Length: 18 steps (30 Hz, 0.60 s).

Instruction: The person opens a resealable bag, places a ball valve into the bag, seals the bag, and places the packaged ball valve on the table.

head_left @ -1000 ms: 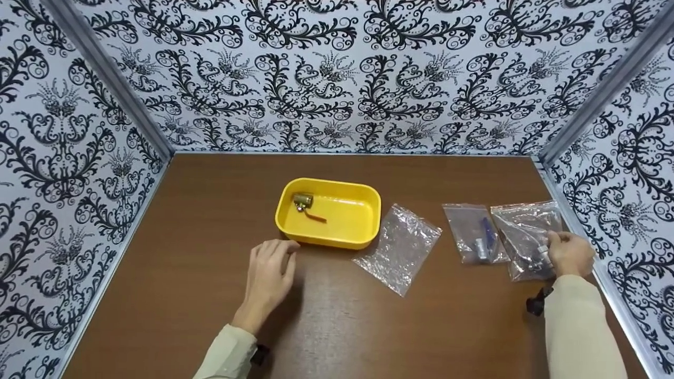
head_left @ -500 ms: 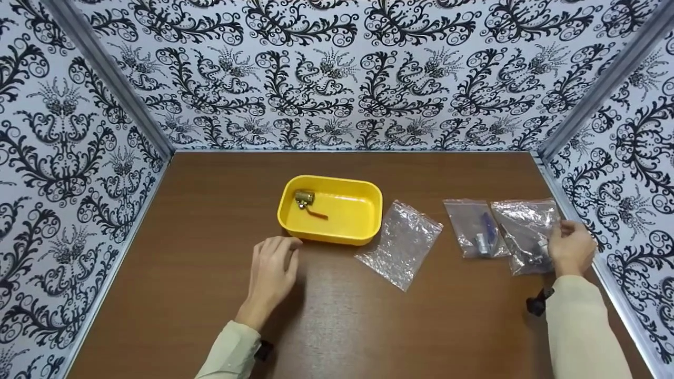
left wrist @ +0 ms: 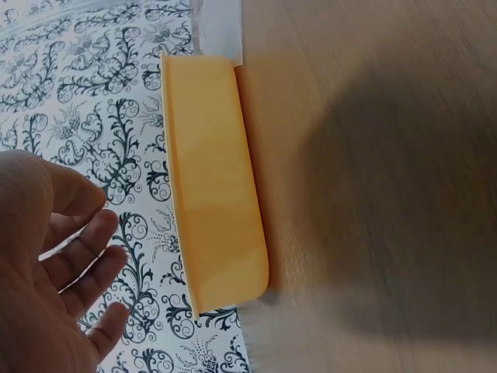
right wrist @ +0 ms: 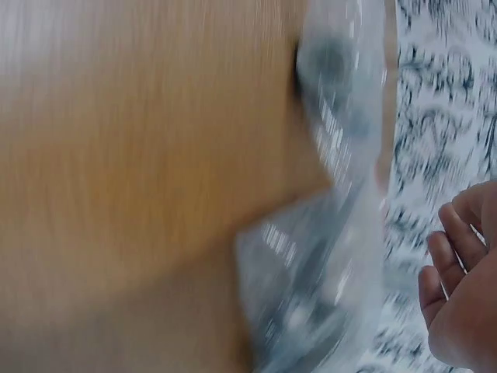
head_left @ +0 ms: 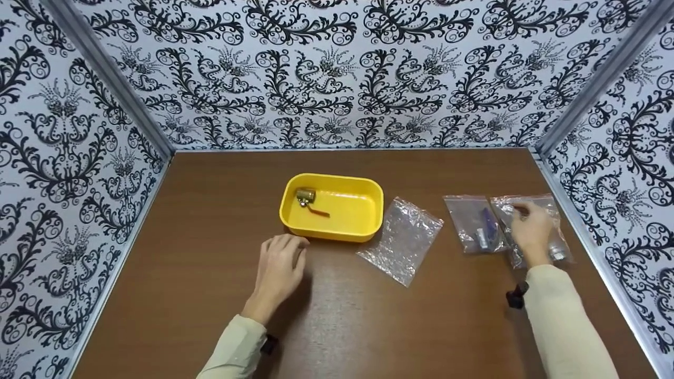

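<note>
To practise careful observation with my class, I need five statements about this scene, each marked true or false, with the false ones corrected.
1. A brass-coloured valve with an orange-red lever lies inside the yellow rectangular plastic tray. True.
2. The crinkled transparent plastic bag beside the tray lies left of it. False: it lies right of it.
3. In the head view, the right hand hides part of the rightmost transparent plastic bag. True.
4. The left hand grips the valve. False: its fingers hold nothing.
5. The middle transparent plastic bag contains a slim bluish-purple item. True.
</note>
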Motion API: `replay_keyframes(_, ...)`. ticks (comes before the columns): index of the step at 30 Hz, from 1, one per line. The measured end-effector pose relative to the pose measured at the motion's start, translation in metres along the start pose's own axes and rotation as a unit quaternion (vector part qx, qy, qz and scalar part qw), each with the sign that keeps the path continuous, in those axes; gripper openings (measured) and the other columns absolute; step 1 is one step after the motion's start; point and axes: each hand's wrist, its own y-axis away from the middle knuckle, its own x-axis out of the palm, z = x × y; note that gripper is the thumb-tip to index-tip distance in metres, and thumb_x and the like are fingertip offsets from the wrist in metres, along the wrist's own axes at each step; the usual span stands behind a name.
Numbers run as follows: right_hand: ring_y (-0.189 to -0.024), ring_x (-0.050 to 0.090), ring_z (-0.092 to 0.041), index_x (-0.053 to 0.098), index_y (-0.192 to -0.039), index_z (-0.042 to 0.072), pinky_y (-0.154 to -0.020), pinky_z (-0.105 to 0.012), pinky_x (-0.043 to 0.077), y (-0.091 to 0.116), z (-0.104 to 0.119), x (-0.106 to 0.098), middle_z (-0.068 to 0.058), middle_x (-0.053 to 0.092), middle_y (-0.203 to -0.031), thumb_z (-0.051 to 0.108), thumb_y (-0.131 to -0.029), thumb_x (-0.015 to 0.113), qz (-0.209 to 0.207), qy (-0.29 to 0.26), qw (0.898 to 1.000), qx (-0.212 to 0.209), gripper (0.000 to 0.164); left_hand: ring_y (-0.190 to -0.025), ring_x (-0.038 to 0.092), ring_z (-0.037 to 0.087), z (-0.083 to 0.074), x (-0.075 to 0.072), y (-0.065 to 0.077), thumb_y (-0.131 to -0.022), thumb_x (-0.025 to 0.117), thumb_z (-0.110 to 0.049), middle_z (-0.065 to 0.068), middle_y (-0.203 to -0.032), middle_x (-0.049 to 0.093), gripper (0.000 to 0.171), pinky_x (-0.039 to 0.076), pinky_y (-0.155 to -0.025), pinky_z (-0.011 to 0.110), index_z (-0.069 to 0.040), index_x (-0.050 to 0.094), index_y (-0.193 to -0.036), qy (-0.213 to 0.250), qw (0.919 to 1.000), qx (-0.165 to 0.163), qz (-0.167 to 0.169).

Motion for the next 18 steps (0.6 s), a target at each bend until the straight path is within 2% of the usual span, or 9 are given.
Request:
replay_keyframes(4,-0.107,0.061,-0.042,0.067,-0.113,0.0,-0.097,-0.052,0.043,0.007,0.023,0.022,-0.025,0.067,-0.114,0.003,-0.091,0.055,0.023,-0.001,0.997,-0.072,0.025,-0.099,0.061,0.023,-0.001,0.002,-0.003,-0.087,0.069,-0.01,-0.002,-0.093,0.066,0.01,0.042,-0.094,0.047,-0.017,0.067,-0.094,-0.005,0.9999,-0.004,0.008)
replay_keyframes(9,-0.11,0.06,-0.044,0.067,-0.115,0.0,-0.098,-0.055,0.044,0.019,0.052,0.054,-0.025,0.066,-0.118,0.003,-0.089,0.059,0.089,0.003,0.984,-0.156,0.027,-0.101,0.061,0.024,-0.002,0.004,-0.007,-0.088,0.067,-0.013,-0.001,-0.094,0.066,0.007,0.041,-0.094,0.047,-0.017,0.066,-0.093,-0.015,0.9997,-0.009,0.019)
replay_keyframes(14,-0.117,0.057,-0.044,0.062,-0.124,0.001,-0.103,-0.056,0.041,0.03,0.074,0.083,-0.024,0.062,-0.126,0.007,-0.089,0.062,0.173,0.021,0.967,-0.186,0.035,-0.1,0.06,0.025,-0.005,0.01,-0.009,-0.09,0.066,-0.014,-0.001,-0.094,0.066,0.006,0.042,-0.094,0.048,-0.018,0.066,-0.094,-0.021,0.9994,-0.004,0.027)
replay_keyframes(18,-0.122,0.053,-0.044,0.058,-0.129,0.001,-0.107,-0.056,0.037,0.035,0.085,0.099,-0.024,0.06,-0.129,0.013,-0.09,0.064,0.201,0.026,0.963,-0.177,0.041,-0.1,0.061,0.024,-0.005,0.014,-0.008,-0.09,0.065,-0.015,-0.001,-0.094,0.066,0.006,0.042,-0.093,0.047,-0.018,0.066,-0.095,-0.021,0.9994,-0.001,0.027)
